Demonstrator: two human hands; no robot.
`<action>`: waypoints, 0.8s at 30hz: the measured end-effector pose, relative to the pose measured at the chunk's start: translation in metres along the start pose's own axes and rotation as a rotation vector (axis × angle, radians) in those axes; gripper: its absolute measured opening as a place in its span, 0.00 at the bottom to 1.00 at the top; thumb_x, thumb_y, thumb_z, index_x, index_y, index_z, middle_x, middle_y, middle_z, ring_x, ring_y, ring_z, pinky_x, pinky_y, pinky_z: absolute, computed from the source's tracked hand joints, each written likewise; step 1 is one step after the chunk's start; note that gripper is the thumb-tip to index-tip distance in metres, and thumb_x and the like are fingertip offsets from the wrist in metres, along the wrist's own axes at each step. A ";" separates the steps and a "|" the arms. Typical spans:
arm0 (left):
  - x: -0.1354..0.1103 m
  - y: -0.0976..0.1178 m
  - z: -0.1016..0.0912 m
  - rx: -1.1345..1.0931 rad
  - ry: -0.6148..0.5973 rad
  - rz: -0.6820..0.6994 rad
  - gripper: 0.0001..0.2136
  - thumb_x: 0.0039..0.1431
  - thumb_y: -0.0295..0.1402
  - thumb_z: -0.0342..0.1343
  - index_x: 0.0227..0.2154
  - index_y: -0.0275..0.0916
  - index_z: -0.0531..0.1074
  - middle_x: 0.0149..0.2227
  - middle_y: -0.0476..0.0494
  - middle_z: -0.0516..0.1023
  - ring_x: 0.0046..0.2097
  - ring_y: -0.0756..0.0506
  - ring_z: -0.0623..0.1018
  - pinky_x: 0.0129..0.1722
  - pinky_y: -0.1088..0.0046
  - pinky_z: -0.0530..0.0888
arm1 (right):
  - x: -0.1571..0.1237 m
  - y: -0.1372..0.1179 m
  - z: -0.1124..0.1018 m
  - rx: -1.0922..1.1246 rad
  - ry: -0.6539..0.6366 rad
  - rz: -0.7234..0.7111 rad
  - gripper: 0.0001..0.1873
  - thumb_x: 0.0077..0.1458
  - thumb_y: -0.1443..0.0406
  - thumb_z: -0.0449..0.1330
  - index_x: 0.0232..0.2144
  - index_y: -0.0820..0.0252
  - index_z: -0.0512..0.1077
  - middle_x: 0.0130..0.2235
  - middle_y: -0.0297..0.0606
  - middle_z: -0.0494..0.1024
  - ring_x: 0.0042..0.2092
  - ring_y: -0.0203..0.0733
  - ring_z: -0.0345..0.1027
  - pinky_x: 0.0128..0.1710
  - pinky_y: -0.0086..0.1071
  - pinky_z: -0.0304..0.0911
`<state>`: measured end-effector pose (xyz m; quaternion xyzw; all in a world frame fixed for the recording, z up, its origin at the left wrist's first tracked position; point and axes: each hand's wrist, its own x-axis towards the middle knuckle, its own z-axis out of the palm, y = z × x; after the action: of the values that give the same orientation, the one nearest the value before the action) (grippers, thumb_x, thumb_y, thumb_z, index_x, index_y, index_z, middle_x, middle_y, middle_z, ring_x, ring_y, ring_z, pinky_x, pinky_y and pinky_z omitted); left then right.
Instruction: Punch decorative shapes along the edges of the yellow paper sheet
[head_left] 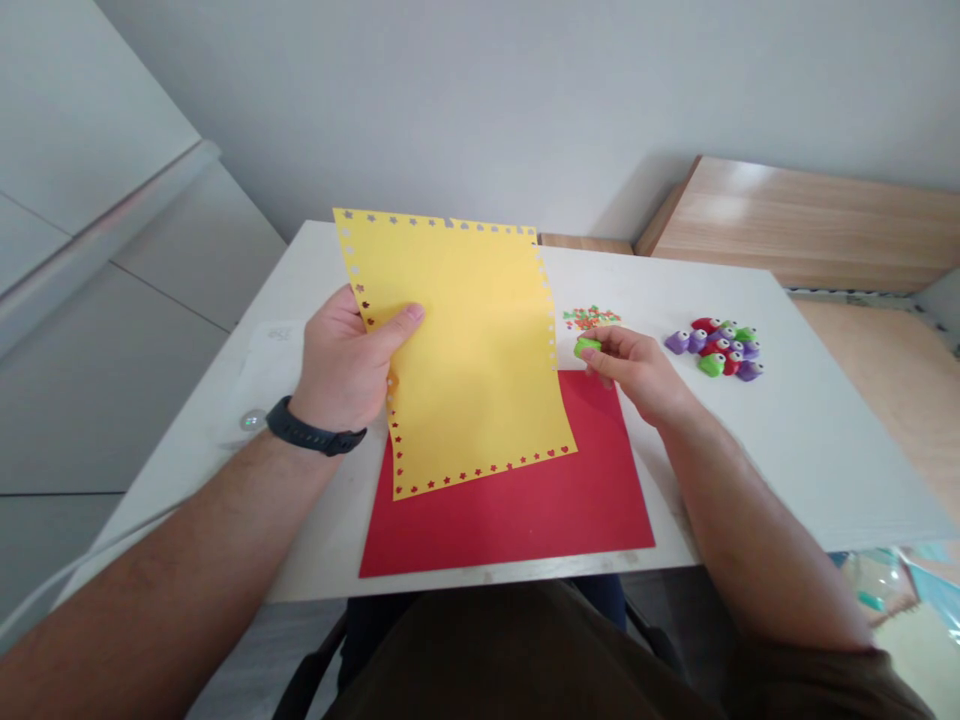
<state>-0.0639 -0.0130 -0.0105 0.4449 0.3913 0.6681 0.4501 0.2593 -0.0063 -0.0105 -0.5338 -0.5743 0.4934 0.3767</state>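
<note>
My left hand (356, 350) grips a yellow sheet of paper (472, 360) by its left side, thumb on top and fingers behind. Small star, heart and other shapes are punched along the sheet's edges. Between the thumb and fingers of my right hand (626, 365) is a green craft punch (586, 346), just off the sheet's right edge. Under the yellow sheet, a red sheet of paper (517, 530) lies flat on the table. A small pile of green and orange paper cutouts (591, 318) lies behind my right hand.
Several purple, red and green craft punches (720, 348) are grouped on the right of the white table (810, 450). A clear plastic package (259, 385) lies left of my left wrist. Behind stand a wall and a wooden board (810, 220). A plastic bag (877, 580) is low at right.
</note>
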 end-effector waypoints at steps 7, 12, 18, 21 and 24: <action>0.000 0.000 0.001 -0.003 -0.010 -0.001 0.20 0.53 0.36 0.76 0.49 0.40 0.82 0.54 0.38 0.85 0.49 0.39 0.86 0.51 0.58 0.84 | 0.004 0.002 -0.007 0.097 0.072 0.048 0.23 0.54 0.45 0.70 0.37 0.58 0.77 0.38 0.39 0.80 0.31 0.37 0.69 0.23 0.31 0.55; -0.001 0.000 0.001 -0.009 -0.018 -0.006 0.21 0.54 0.36 0.76 0.50 0.39 0.82 0.55 0.36 0.84 0.48 0.38 0.86 0.51 0.56 0.84 | 0.005 0.004 -0.009 0.152 0.053 0.057 0.25 0.58 0.42 0.67 0.37 0.59 0.77 0.48 0.46 0.82 0.29 0.35 0.70 0.20 0.30 0.55; -0.002 0.000 0.001 -0.009 -0.022 -0.033 0.24 0.53 0.38 0.77 0.51 0.38 0.81 0.57 0.34 0.83 0.51 0.36 0.85 0.55 0.53 0.83 | 0.008 0.007 -0.011 0.079 0.101 0.056 0.29 0.58 0.38 0.65 0.38 0.57 0.76 0.48 0.46 0.84 0.27 0.35 0.71 0.19 0.30 0.55; -0.003 0.001 0.001 0.001 -0.021 -0.045 0.24 0.53 0.39 0.77 0.51 0.39 0.81 0.57 0.35 0.83 0.51 0.37 0.85 0.56 0.52 0.82 | 0.011 0.011 -0.014 -0.083 0.201 0.028 0.29 0.58 0.36 0.64 0.38 0.55 0.74 0.41 0.41 0.84 0.25 0.36 0.70 0.19 0.30 0.55; -0.003 0.002 0.001 0.006 -0.027 -0.048 0.23 0.54 0.39 0.77 0.51 0.39 0.81 0.57 0.36 0.83 0.51 0.37 0.85 0.55 0.54 0.83 | 0.013 0.015 -0.017 -0.285 0.237 0.006 0.29 0.61 0.36 0.60 0.42 0.52 0.72 0.29 0.35 0.80 0.23 0.38 0.68 0.21 0.32 0.56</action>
<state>-0.0627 -0.0162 -0.0092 0.4457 0.3979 0.6499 0.4697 0.2771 0.0080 -0.0221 -0.6380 -0.5883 0.3418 0.3607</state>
